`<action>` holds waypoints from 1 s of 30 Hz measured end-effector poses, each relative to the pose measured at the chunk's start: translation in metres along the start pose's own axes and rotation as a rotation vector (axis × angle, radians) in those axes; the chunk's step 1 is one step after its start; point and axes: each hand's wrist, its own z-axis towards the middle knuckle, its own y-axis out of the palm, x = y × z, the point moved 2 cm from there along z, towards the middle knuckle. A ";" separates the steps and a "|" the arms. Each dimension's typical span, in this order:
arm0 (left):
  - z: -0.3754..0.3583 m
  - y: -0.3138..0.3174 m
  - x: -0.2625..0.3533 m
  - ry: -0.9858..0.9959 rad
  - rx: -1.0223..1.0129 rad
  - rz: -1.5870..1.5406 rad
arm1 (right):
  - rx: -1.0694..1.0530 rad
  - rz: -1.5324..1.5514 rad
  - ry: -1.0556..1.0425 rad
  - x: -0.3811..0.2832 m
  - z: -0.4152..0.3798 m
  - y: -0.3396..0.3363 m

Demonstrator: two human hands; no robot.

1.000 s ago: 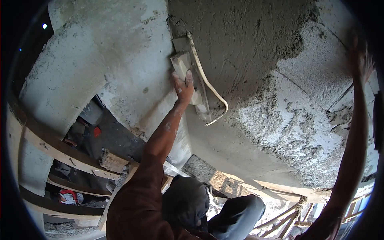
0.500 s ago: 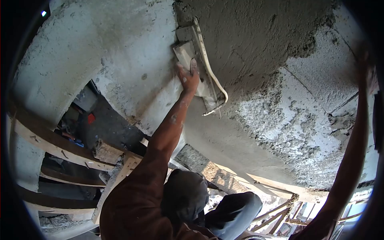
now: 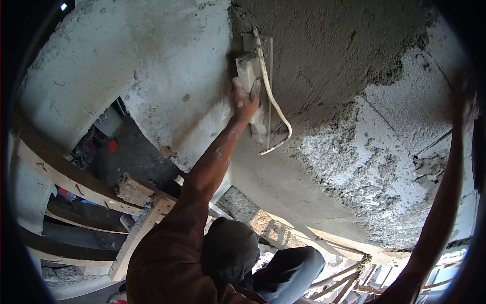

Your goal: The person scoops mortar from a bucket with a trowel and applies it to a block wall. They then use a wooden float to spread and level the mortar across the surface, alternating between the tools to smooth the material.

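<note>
My left hand [image 3: 246,101] grips a plastering trowel [image 3: 260,126] by its pale block handle [image 3: 248,71]. Thumb and fingers are wrapped round it, and the flat blade lies against wet grey plaster [image 3: 324,55] on the wall. A cream bent cable [image 3: 276,104] stands out from the wall and crosses in front of the blade. At the far right, my right hand [image 3: 464,104] is raised by the wall's edge, dark and blurred. Its fingers do not show clearly, nor whether it holds anything.
Bare white wall [image 3: 405,116] with rough plaster patches lies right of the wet area. Curved wooden boards [image 3: 76,185] span a gap at lower left. My bent knees [image 3: 230,248] are below. Tied poles [image 3: 349,278] stand at lower right.
The trowel has shifted slightly right along the plaster and turned more upright, its blade now further behind the cable. The whole view has tilted a little. My right hand remains at the right edge.
</note>
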 end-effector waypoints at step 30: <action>-0.096 -0.168 0.190 0.107 0.390 -0.179 | -0.786 1.234 0.446 -0.166 -0.051 -0.225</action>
